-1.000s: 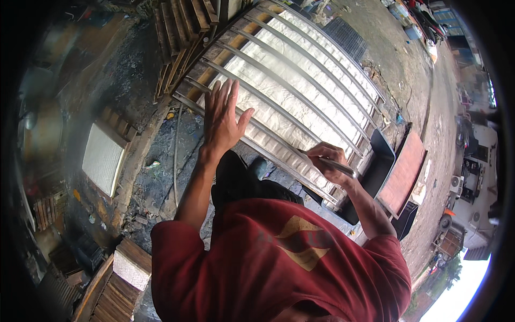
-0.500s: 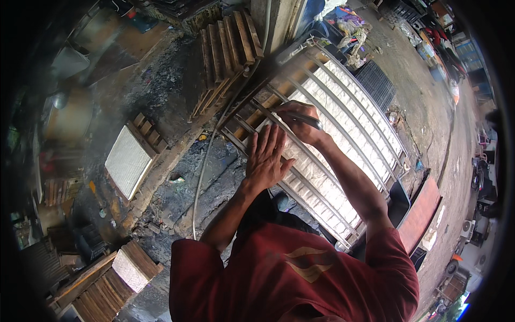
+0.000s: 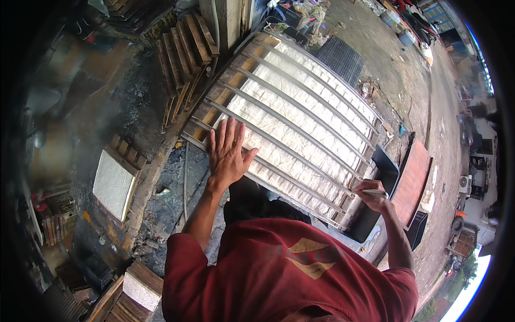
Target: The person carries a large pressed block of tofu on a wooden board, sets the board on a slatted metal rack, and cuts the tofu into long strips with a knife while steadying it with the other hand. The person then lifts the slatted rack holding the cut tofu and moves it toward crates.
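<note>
A frame of parallel metal bars (image 3: pixel 289 119) lies across a white slab (image 3: pixel 251 96) with a wrinkled, creased surface. My left hand (image 3: pixel 228 153) is spread flat, palm down, on the frame's near left part. At the right end of the bars, my right hand (image 3: pixel 372 195) is closed around a slim tool (image 3: pixel 375 192) with a pale, metallic-looking handle. The tool's tip is hidden by my fingers, so whether it touches the slab cannot be seen. A brown wooden edge (image 3: pixel 232 102) shows under the bars along the left side.
A black tub (image 3: pixel 382 161) stands against the frame's right end, with a reddish board (image 3: pixel 413 174) beyond it. Slatted wooden racks (image 3: pixel 185 51) are stacked at the far left. Another white slab (image 3: pixel 113 185) rests on the left. A dark crate (image 3: pixel 340 58) lies past the far edge.
My right hand has moved with the tool from the bars' left end to their right end. My left hand stays flat on the frame. The whole view has shifted.
</note>
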`<state>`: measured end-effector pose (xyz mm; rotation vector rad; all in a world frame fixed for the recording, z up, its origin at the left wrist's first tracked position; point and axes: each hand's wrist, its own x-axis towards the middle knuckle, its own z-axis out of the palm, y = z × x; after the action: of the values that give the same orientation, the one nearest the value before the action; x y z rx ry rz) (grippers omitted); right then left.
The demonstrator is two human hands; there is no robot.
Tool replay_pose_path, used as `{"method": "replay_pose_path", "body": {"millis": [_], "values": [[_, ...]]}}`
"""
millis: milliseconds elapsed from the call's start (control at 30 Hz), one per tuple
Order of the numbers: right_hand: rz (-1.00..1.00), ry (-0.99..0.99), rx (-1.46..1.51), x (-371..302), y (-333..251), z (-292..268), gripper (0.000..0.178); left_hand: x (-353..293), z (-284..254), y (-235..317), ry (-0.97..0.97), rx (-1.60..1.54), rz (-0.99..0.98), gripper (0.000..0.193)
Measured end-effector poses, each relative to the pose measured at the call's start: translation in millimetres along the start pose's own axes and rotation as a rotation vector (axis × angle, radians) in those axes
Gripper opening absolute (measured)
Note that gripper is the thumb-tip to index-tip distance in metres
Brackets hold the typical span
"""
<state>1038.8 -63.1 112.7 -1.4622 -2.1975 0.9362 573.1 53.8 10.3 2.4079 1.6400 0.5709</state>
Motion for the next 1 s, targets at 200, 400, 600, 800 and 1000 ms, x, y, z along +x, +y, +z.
{"method": "replay_pose_path", "body": {"millis": [200,400,600,800,1000], "values": [[-0.161,0.095,0.08,210.8,-49.1,36.2,0.012,22.1,-6.4,10.6,0.046,-0.129,0.04,0.086],[-0.478,0.156,-0.076,374.9,-61.8,105.4,0.021,42.0,4.8,9.9,-0.13,-0.102,0.133,0.081],[-0.072,0.095,0.088,210.3,11.0,52.1,0.011,50.5,9.7,-2.9,-0.093,-0.046,0.115,0.08],[0.04,-0.034,-0.089,42.9,52.7,-38.6,0.008,52.9,10.6,-0.8,-0.104,-0.034,0.069,0.081],[-0.259,0.208,0.013,257.9,-14.0,9.7,0.011,50.3,7.9,1.0,-0.163,-0.03,0.078,0.083]]}}
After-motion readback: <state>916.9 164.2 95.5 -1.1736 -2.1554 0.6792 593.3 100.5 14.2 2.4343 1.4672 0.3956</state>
